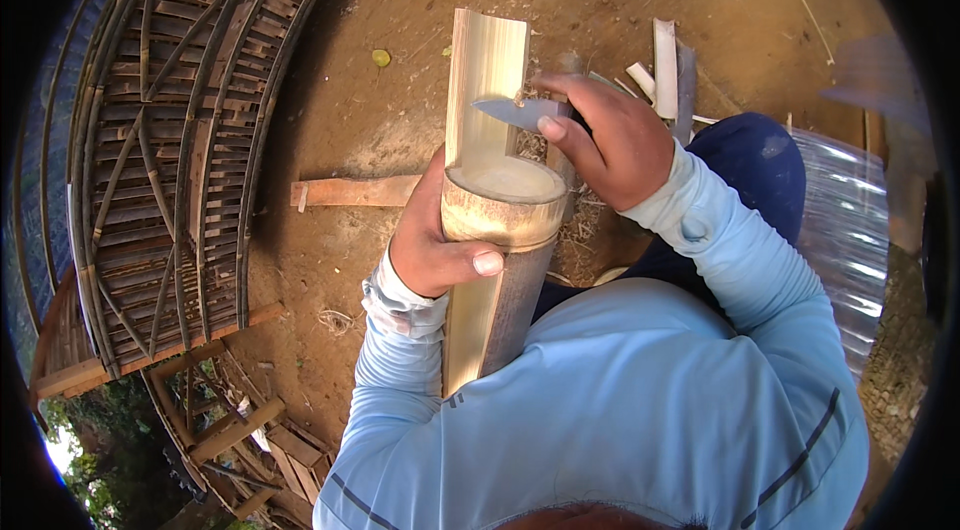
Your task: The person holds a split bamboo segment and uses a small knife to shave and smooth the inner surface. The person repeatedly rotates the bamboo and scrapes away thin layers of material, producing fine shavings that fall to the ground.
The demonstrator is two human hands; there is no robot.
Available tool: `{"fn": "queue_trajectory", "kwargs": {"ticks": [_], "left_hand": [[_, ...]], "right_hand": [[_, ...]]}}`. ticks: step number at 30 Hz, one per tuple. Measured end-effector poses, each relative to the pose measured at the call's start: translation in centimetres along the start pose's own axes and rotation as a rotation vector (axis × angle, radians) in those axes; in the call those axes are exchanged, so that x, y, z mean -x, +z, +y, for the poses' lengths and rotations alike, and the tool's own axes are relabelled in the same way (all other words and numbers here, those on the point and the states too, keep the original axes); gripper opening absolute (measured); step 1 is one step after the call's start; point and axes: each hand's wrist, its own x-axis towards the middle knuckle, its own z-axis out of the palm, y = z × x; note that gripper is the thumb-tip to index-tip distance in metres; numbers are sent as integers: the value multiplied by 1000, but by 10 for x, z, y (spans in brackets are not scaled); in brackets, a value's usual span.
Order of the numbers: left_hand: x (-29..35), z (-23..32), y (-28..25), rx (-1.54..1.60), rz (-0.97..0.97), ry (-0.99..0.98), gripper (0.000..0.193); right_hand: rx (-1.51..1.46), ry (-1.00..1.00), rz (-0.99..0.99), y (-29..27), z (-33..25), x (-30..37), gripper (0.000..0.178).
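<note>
A bamboo section [503, 218] stands upright in front of my chest, its solid node crossing the middle. Above the node rises a trough-shaped half with a pale inside; below it, part of the wall is cut away, showing light inner wood. My left hand [428, 242] wraps round the node from the left, thumb across the front. In my right hand [622, 145] is a knife [515, 113], its blade pointing left across the upper half's open side. My right thumb presses near the blade's base, and the forefinger reaches past its back. The handle is mostly hidden in the palm.
A slatted bamboo structure [205, 140] fills the left side. On the dirt floor lie a flat wooden strip [355, 192], split bamboo pieces [665, 70] and thin shavings [583, 232]. My bent knee [755, 165] is at the right, beside a clear corrugated sheet [845, 240].
</note>
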Motion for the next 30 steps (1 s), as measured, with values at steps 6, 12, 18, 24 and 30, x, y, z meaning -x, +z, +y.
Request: {"fn": "queue_trajectory", "kwargs": {"ticks": [6,12,18,24,30], "left_hand": [[-2,1,0,4,-30,-14,110],[-1,-1,-1,-10,-22,4,109],[-1,1,0,-37,-29,3,109],[1,-1,-1,-79,-29,34,109],[1,-2,-2,-84,-33,46,109]], "right_hand": [[-100,55,-150,-8,0,9,38],[34,138,-124,-4,-9,13,36],[64,104,-63,3,-7,10,35],[79,86,-28,10,-2,11,35],[176,39,-106,4,11,5,35]]}}
